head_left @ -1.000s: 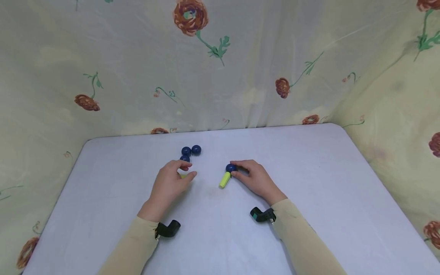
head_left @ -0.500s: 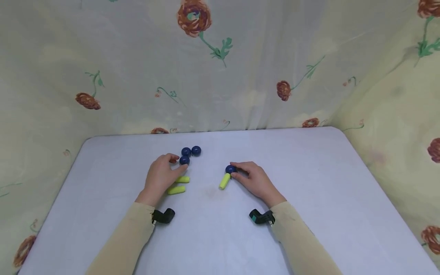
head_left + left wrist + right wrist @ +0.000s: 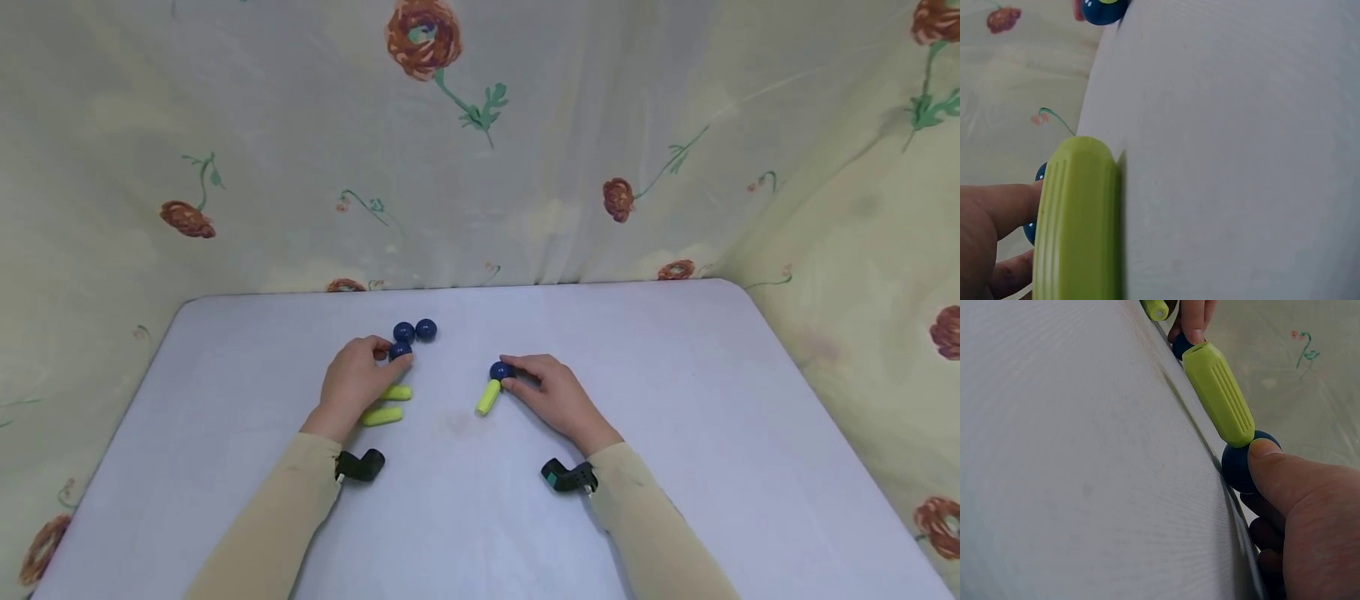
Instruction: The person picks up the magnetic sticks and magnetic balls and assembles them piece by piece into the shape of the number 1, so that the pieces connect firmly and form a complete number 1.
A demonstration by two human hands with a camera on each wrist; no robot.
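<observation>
My left hand (image 3: 351, 385) pinches a dark blue ball (image 3: 400, 351) between thumb and fingers, left of the table's middle. Right behind it sit two more blue balls, a left one (image 3: 404, 332) and a right one (image 3: 426, 330). Under and beside the left hand lie two yellow-green ribbed sticks, a far one (image 3: 399, 392) and a near one (image 3: 384, 416). My right hand (image 3: 557, 397) holds another blue ball (image 3: 1237, 469) by thumb and fingertips. A third yellow-green stick (image 3: 1219, 397) meets that ball at one end and points toward me in the head view.
The white table (image 3: 465, 517) has a rounded far edge, with a flower-printed cloth (image 3: 480, 208) hanging behind it and along the sides. A black wrist camera sits on each sleeve, one on the left (image 3: 362, 465) and one on the right (image 3: 567, 475).
My left hand has moved left from above the sticks, uncovering them, and its thumb and fingers have closed around the nearest ball of the group. The right hand stays on its ball.
</observation>
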